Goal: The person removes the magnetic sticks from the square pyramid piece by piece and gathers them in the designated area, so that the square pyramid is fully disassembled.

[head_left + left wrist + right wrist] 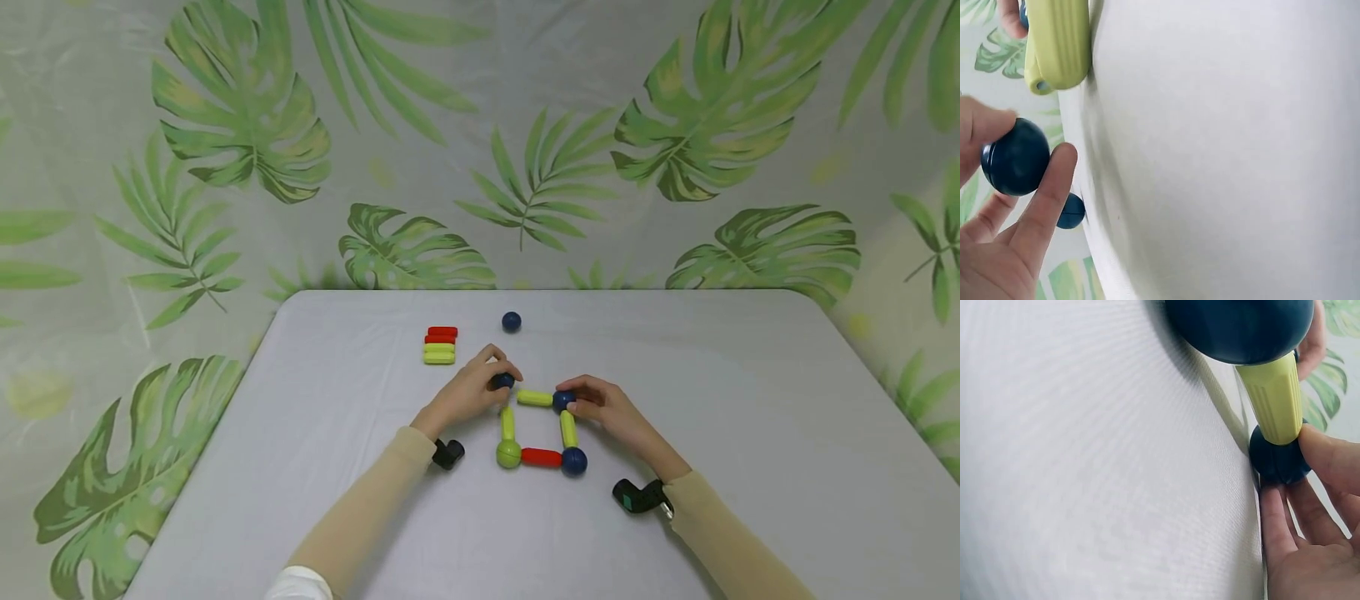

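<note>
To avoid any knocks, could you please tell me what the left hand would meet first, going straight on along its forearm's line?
Most likely the loose blue ball, lying beyond the left hand and its held blue ball; depth is unclear, so the hand might pass above it.

I see the frame (pixel 541 457) on the table (pixel 750 358), left hand (pixel 468 387) at its back left corner, right hand (pixel 611 412) at its back right; behind sits a lone ball (pixel 512 322), rods (pixel 439 348) left of that.
</note>
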The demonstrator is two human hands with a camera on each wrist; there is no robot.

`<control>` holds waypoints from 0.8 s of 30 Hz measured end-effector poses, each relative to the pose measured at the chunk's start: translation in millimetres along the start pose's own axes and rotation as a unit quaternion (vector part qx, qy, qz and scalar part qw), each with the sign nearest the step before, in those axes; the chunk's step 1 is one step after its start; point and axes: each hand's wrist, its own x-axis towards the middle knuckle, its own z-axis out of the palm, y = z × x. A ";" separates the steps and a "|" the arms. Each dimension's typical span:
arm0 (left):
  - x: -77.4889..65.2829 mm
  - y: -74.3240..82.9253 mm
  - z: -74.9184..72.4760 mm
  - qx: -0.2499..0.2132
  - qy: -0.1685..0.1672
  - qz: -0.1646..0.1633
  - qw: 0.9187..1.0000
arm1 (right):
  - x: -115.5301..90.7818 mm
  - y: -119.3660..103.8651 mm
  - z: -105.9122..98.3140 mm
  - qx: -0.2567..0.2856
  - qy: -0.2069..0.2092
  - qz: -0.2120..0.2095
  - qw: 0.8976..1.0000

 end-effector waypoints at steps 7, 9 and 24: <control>23.3 -6.6 -0.1 -0.051 0.117 -0.088 0.988 | -0.6 -0.9 -0.9 0.000 0.004 0.004 1.000; 32.7 -8.8 -0.6 -0.062 0.146 -0.117 0.980 | -0.2 -0.2 -0.9 0.000 0.003 0.003 1.000; 74.0 -25.0 0.1 -0.039 0.206 -0.205 0.956 | -0.2 2.1 -0.9 -0.001 0.003 -0.006 1.000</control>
